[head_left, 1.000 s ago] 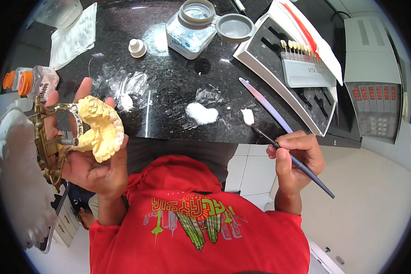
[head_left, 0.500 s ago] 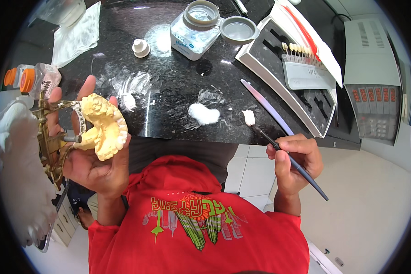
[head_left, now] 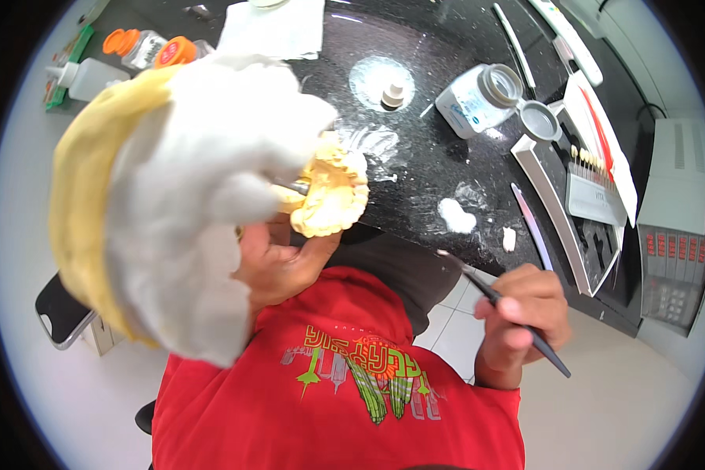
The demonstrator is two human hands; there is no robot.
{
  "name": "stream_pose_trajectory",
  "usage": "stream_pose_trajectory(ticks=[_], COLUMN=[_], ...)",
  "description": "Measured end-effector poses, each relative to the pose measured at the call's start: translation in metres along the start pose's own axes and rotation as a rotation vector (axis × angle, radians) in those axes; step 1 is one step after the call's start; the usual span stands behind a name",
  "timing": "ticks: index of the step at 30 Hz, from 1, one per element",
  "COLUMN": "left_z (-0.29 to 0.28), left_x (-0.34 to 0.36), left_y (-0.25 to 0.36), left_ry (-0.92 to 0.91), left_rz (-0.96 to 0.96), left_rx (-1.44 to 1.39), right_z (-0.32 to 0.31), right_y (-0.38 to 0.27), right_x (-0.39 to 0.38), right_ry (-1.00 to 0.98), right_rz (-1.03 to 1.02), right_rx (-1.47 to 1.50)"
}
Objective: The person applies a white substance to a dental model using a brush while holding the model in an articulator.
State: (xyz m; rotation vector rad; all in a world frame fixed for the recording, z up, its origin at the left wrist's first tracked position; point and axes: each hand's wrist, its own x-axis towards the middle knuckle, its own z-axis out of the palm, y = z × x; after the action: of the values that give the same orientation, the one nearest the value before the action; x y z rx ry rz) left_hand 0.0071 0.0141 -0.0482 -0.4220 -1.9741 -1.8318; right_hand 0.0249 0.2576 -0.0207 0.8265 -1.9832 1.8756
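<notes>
I see the hands apart. Left hand, partly hidden by a large white cast, holds the yellow dental cast left of the powder heap. Right hand, nearer the body than the heap, grips a dark brush. Open jar beyond heap.

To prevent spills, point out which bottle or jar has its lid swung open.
The squarish blue-marked jar: its grey lid sits out to one side, while both orange-capped bottles have their caps on.
</notes>
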Motion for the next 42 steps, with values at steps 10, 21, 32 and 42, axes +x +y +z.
stream_pose_trajectory(ticks=[10,21,32,42], left_z=[-0.006,-0.003,-0.008,-0.005], left_x=[-0.008,-0.015,-0.013,-0.015], left_y=[-0.01,-0.02,-0.015,-0.019], left_ry=[0.035,0.047,-0.013,0.007], left_rz=[-0.043,-0.066,-0.056,-0.082], left_rx=[-0.074,-0.105,-0.025,-0.052], right_z=[0.034,0.035,0.036,0.035], right_y=[0.015,0.016,0.015,0.015], right_x=[0.036,0.038,0.039,0.038], right_ry=[-0.103,-0.133,-0.102,-0.117], right_rz=[-0.064,-0.074,-0.083,-0.07], right_rx=[-0.065,-0.083,-0.058,-0.067])
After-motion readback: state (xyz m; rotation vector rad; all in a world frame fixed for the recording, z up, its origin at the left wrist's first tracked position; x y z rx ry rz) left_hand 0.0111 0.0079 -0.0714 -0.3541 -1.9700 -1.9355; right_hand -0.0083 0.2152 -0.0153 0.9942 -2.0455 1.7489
